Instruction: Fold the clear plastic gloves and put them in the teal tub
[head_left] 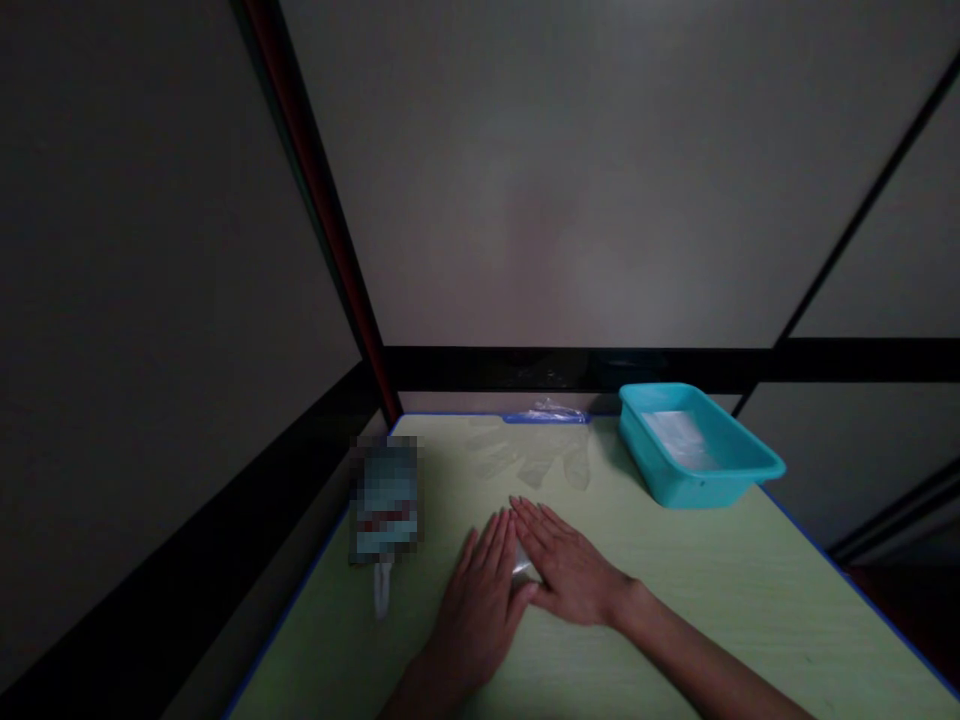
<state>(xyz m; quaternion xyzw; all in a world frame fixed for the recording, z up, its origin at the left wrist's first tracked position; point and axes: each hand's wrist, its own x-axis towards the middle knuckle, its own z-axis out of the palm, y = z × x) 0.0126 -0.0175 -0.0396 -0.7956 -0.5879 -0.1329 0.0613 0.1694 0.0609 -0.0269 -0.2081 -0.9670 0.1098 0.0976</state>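
Both hands lie flat on the pale green table, close together near its middle. My left hand [484, 595] has its fingers stretched out and pointing away from me. My right hand [566, 560] angles in from the right, fingers straight, its fingertips meeting those of the left. Between the palms shows a bit of shiny, clear plastic [524, 566], pressed against the tabletop. Most of it is covered by the hands, so its kind cannot be made out. Beyond the fingertips, thin clear plastic gloves [536, 460] are spread flat on the table.
A turquoise plastic basin [705, 490] stands at the back right, with clear plastic sheets [681, 438] inside. To the left lies a pixelated packet [386, 500] with a white strap [382, 590]. Crumpled clear film [555, 410] rests at the table's far edge, against the wall.
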